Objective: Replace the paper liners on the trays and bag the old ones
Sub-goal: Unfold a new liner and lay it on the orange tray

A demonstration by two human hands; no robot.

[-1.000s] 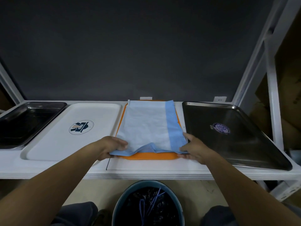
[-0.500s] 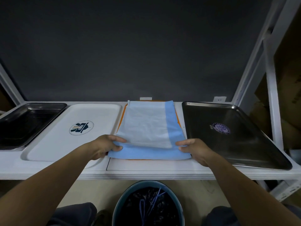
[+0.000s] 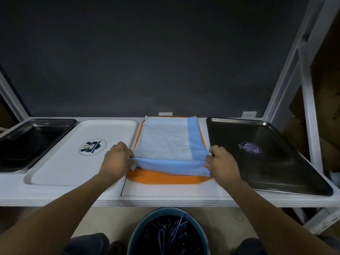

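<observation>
4 trays sit in a row on the white worktop (image 3: 174,192). The paper liner (image 3: 165,140), pale blue with a darker blue band down its right side, lies on the orange tray (image 3: 165,179), the 3rd from the left. Most of it lies flat and reaches the tray's far end.

Its near end is raised off the tray and folded over, darker blue side outward, between the 2 hands. The left grip (image 3: 117,159) pinches the near-left corner, fingers curled round the paper. The right grip (image 3: 223,162) pinches the near-right corner the same way. Below the lifted edge, a bare orange strip of the tray shows.

Just left of the orange tray is a white tray (image 3: 55,172) with a round logo (image 3: 93,147). Beyond it, at the far left, is a dark metal tray (image 3: 27,144). On the right is a larger steel tray (image 3: 285,172) with a round purple sticker (image 3: 251,148).

Below the worktop's front edge, between the person's knees, stands a round bin (image 3: 147,216) lined with a black bag (image 3: 184,242) – blue strands lie inside it.
</observation>
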